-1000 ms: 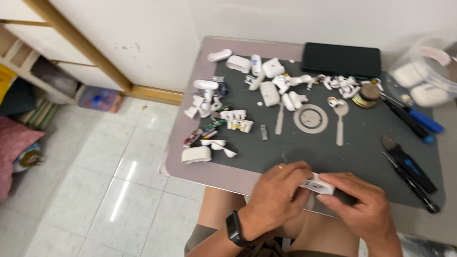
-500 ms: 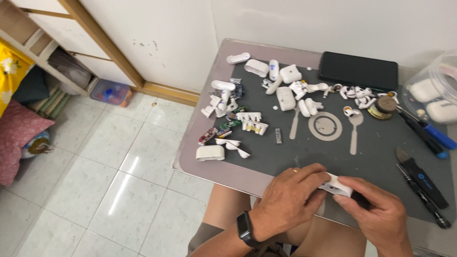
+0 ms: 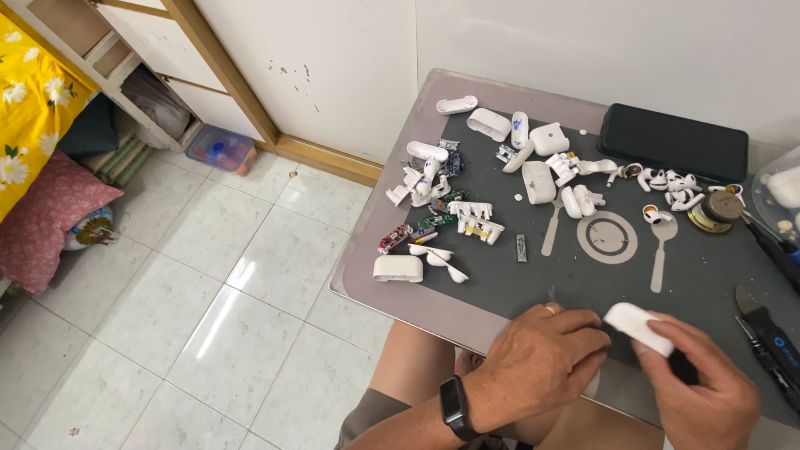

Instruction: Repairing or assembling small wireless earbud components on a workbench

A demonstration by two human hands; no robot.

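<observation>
My right hand [image 3: 700,383] grips a small white rounded case [image 3: 637,326] at the near edge of a dark work mat [image 3: 583,275]. My left hand [image 3: 537,362], with a ring and a black wrist watch [image 3: 452,407], rests right beside it, its fingertips touching the case's left end. Both hands sit over the near edge of the grey table [image 3: 375,250]. Several white earbud cases, shells and small circuit boards [image 3: 467,212] lie scattered farther away on the mat.
A black rectangular box [image 3: 673,142] lies at the back of the table. Blue-handled tools [image 3: 771,333] are at the right edge beside a clear container [image 3: 779,196]. My bare knees are below the table. Tiled floor, a cupboard and a flowered cushion are to the left.
The view has swung left and down, showing more floor. My hands stay together on the white case; the right hand now covers more of its right end.
</observation>
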